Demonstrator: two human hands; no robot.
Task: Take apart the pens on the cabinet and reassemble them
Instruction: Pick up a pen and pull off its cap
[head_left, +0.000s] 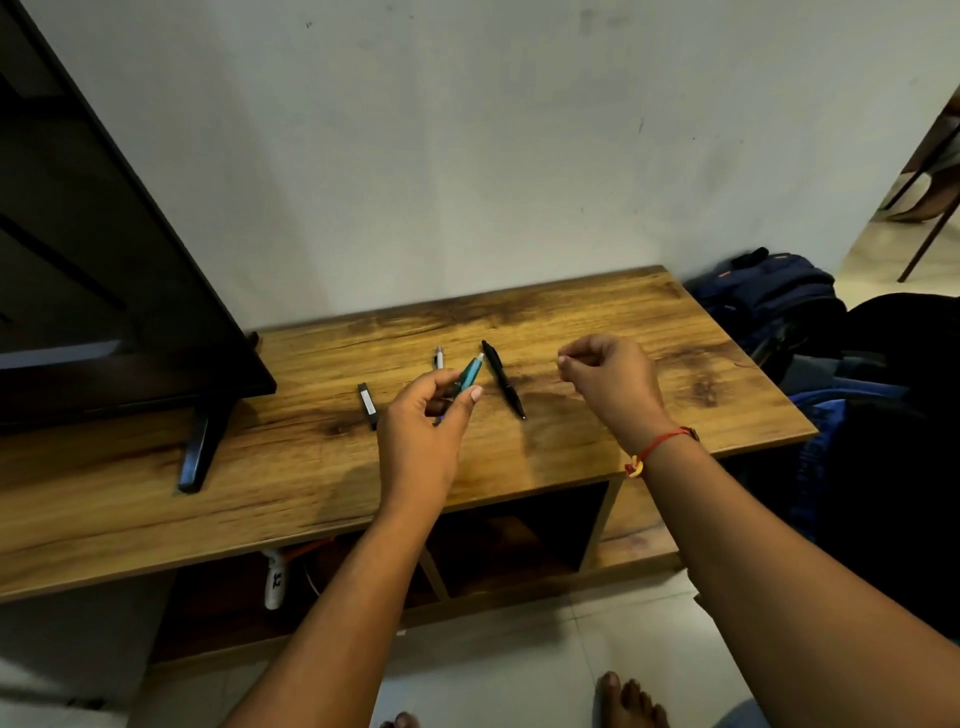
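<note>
My left grip (431, 415) is curled round a teal pen (470, 373), holding it tilted above the middle of the tabletop (675, 389), its pale tip toward the back edge. My right grip (608, 379) is clenched, thumb against forefinger; I cannot tell whether it holds anything. A black pen (503, 378) lies between them. A white pen (439, 357) lies nearer the back edge.

- Wooden counter (597, 322) against the wall.
- Black pen (503, 378) lying near the middle.
- White pen (439, 357) left of it, partly hidden.
- Small black piece (367, 399) further left.
- TV foot (200, 449) at the left.
</note>
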